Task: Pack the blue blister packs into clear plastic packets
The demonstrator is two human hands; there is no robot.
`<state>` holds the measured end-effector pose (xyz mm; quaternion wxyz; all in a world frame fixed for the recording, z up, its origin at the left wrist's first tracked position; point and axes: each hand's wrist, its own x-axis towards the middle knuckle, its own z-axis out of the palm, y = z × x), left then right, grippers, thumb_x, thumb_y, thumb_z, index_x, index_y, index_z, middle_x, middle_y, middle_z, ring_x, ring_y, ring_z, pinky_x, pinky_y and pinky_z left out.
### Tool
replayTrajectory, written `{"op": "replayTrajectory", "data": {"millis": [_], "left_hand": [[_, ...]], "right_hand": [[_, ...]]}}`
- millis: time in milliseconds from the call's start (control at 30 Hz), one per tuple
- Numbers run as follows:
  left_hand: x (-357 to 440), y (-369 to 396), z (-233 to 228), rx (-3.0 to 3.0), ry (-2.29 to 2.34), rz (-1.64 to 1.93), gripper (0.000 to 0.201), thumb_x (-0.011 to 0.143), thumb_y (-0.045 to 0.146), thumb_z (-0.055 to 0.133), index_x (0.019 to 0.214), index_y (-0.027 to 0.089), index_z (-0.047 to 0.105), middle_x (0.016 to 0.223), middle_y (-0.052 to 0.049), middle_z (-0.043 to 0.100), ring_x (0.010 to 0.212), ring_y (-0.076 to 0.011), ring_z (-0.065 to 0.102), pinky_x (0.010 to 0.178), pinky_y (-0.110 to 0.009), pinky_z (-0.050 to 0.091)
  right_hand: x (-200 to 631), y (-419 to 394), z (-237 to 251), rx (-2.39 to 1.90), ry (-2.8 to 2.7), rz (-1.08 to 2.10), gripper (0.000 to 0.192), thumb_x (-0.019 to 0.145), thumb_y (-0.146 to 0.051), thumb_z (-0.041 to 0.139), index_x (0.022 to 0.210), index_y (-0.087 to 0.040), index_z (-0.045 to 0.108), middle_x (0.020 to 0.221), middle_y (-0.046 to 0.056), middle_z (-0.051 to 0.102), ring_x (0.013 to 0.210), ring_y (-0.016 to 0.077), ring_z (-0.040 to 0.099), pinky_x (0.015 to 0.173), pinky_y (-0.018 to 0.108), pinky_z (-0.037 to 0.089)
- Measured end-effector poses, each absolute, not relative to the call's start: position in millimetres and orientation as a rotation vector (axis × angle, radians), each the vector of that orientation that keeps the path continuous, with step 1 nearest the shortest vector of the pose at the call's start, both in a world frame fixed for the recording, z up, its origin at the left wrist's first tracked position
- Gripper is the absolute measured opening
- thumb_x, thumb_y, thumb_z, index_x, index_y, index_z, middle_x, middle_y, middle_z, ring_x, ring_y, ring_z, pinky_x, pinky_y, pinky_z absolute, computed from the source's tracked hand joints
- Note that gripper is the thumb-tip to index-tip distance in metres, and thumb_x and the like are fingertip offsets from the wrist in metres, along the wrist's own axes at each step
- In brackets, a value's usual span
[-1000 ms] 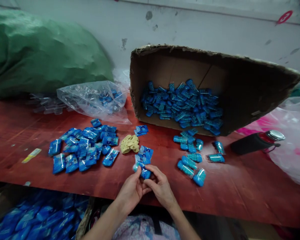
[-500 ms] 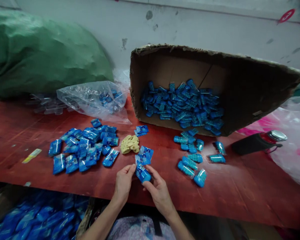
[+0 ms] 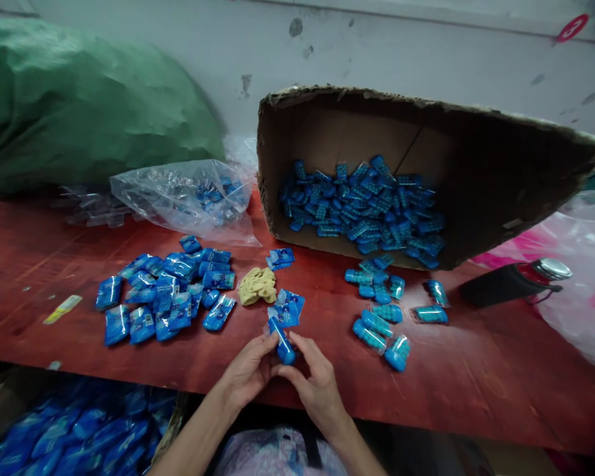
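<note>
A green sack [image 3: 79, 106] filled the far left against the wall, and a torn cardboard box [image 3: 476, 172] lay tipped on its side at the far right of the red table [image 3: 476, 383], its open mouth showing a heap of blue tablet strips [image 3: 361, 205]. To the left of the box sat a clear plastic bag [image 3: 178, 198] with a few blue items inside. On the near left of the table lay a pile of blue packets [image 3: 168, 291]; loose blue strips [image 3: 381, 314] were scattered to the right, just in front of the box. A dark flask [image 3: 515, 281] lay on its side at the right, and a bundle of tan rubber bands [image 3: 258, 285] rested between the two groups. At the near edge, centre, the left hand [image 3: 248, 370] and right hand [image 3: 317, 383] met around one blue strip [image 3: 282, 344], both sets of fingertips closed on it, just above the table beside a small stack of packets [image 3: 285, 307]. The strip looked slick and was pinched only at its near end, so it could have slipped and dropped over the near edge onto the blue packets below [image 3: 79, 423], mixing with them.
</note>
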<state>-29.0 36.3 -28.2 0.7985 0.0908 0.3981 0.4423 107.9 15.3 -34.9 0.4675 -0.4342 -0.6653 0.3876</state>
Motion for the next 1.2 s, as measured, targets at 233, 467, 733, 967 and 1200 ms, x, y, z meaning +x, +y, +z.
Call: {"op": "replayTrajectory", "data": {"millis": [233,467,733,967,1200], "left_hand": [[-34,40,-24,0.309,0.803,0.975,0.013,0.074,0.021,0.058,0.083,0.014,0.062,0.072,-0.002,0.066,0.063,-0.0102,0.06,0.061,-0.021,0.046],[-29,39,-27,0.249,0.818,1.048,0.008,0.071,0.021,0.061,0.074,0.014,0.061,0.063,-0.001,0.064,0.055,-0.011,0.058,0.054,-0.022,0.046],[-38,37,-32,0.222,0.758,0.908,0.023,0.076,0.022,0.054,0.096,0.012,0.061,0.083,-0.008,0.068,0.08,-0.017,0.063,0.07,-0.026,0.047],[-47,42,-32,0.249,0.645,0.834,0.021,0.076,0.02,0.055,0.095,0.014,0.062,0.085,-0.008,0.069,0.081,-0.0172,0.064,0.067,-0.025,0.048],[-32,38,-33,0.179,0.676,0.904,0.018,0.07,0.02,0.062,0.087,0.015,0.065,0.081,-0.004,0.069,0.076,-0.0142,0.063,0.071,-0.024,0.047]], "right_hand": [[103,17,-33,-1.102,-1.355,1.199,0.042,0.073,-0.02,0.061,0.113,-0.026,0.052,0.107,0.005,0.054,0.094,0.0189,0.054,0.077,0.03,0.049],[90,12,-41,-1.077,-0.892,1.481,0.054,0.067,-0.017,0.063,0.117,-0.028,0.044,0.082,-0.003,0.049,0.065,0.0104,0.053,0.052,0.021,0.051],[100,13,-36,-1.109,-1.336,1.234,0.059,0.07,-0.022,0.065,0.123,-0.029,0.041,0.101,0.002,0.056,0.086,0.0168,0.055,0.077,0.031,0.048],[117,24,-20,-1.112,-1.793,0.88,0.075,0.065,-0.028,0.071,0.129,-0.031,0.034,0.114,0.006,0.048,0.105,0.0235,0.047,0.091,0.038,0.039],[119,26,-21,-0.997,-1.69,1.126,0.066,0.068,-0.028,0.068,0.127,-0.029,0.038,0.111,0.004,0.052,0.103,0.0205,0.051,0.091,0.032,0.041]]}}
